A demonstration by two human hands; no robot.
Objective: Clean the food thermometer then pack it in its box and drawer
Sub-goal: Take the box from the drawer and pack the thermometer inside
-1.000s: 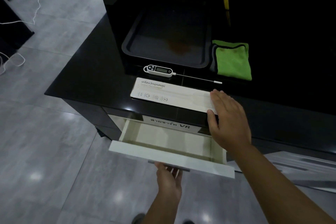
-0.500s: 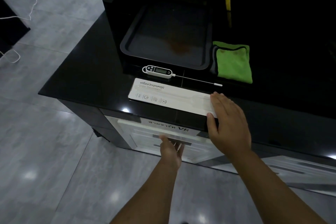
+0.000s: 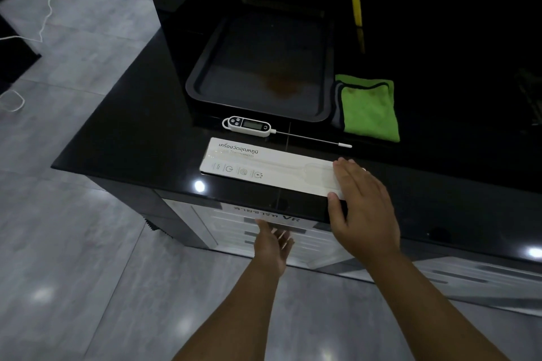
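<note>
Black bench (image 3: 140, 126) across mid frame. Dark tray (image 3: 264, 73) upper centre, green cloth (image 3: 369, 105) right of it. White box (image 3: 264, 168) at front edge, right hand (image 3: 363, 208) flat on its right end, fingers (image 3: 349, 173) open. Left hand (image 3: 271, 245) open at closed drawer (image 3: 228, 223), gripping nothing. Thermometer (image 3: 249, 125) between tray and box.

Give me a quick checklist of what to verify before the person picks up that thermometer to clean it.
1. Thermometer within reach on the countertop, nothing lying on it: ok.
2. Probe tip free of the green cloth: ok, they lie apart.
3. Green cloth at hand for wiping: ok, beside the tray.
4. Box steady: ok, right hand rests flat on its end.
5. Left hand free: ok, open, holding nothing.
6. Thermometer switched off: cannot tell.
</note>
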